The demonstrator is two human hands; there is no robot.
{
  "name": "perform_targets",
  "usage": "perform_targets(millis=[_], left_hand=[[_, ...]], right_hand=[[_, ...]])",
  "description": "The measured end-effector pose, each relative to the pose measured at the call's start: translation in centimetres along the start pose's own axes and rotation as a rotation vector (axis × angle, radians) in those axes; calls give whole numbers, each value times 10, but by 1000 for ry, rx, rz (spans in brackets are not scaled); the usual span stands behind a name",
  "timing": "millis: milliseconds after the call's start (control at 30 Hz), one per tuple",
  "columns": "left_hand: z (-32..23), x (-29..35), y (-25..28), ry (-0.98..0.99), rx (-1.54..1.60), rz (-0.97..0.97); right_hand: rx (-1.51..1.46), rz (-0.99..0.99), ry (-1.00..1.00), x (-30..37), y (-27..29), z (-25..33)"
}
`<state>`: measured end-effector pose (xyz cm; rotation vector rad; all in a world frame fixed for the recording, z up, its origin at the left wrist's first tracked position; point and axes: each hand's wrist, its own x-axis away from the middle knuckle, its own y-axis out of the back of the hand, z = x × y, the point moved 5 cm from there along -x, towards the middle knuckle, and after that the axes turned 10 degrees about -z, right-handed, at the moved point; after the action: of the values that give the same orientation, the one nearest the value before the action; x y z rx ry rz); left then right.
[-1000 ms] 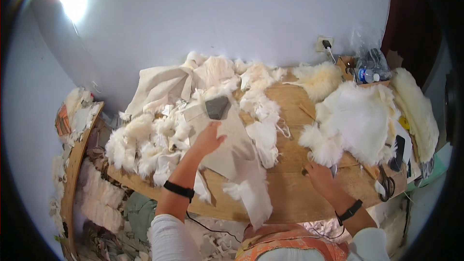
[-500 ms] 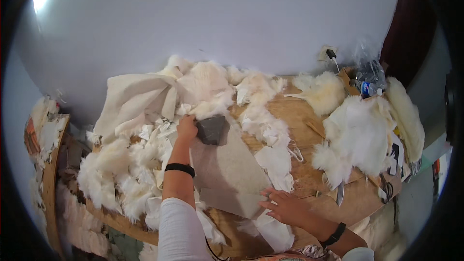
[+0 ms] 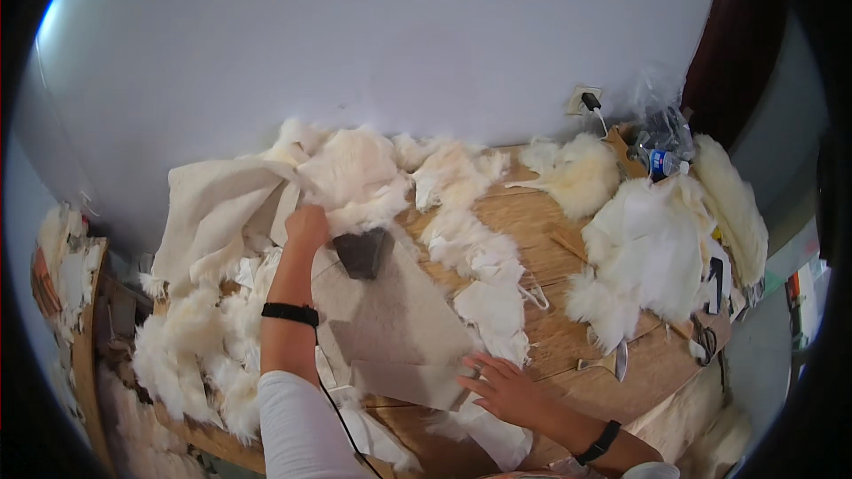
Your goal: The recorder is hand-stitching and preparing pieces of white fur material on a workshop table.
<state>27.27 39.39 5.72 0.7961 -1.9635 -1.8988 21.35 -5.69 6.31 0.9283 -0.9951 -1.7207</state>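
Observation:
A beige sheet of hide or felt (image 3: 390,328) lies across the middle of the boards, with a dark grey, flat-sided block (image 3: 362,253) on its far part. Just beyond and left of the block, my left hand (image 3: 307,226) is closed at the edge of a fluffy cream fur piece (image 3: 359,168); its fingertips are hidden. My right hand (image 3: 501,388) rests with fingers spread on the sheet's near right corner, beside a white strip of skin (image 3: 497,435). A larger beige piece (image 3: 209,204) is draped over the heap left of my left hand.
White fur scraps (image 3: 200,346) pile along the left. More fur (image 3: 643,244) covers the right side, near a plastic bottle (image 3: 666,163). A curved-blade knife (image 3: 612,361) lies right of my right hand. A plugged-in charger (image 3: 591,103) sits on the wall.
My left hand has left the dark block's side and moved slightly farther away and left. The fur beside it has shifted and fluffed up. My right hand stays at the sheet's corner.

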Motion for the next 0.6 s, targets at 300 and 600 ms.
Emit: perform_targets(millis=[300,600], left_hand=[[-189,-26,-62,-363,359,-150],[-161,46,46,171,1671,15]], right_hand=[[-27,-179,-164,40,29,-4],[-104,-413,-256,75,70,-25]])
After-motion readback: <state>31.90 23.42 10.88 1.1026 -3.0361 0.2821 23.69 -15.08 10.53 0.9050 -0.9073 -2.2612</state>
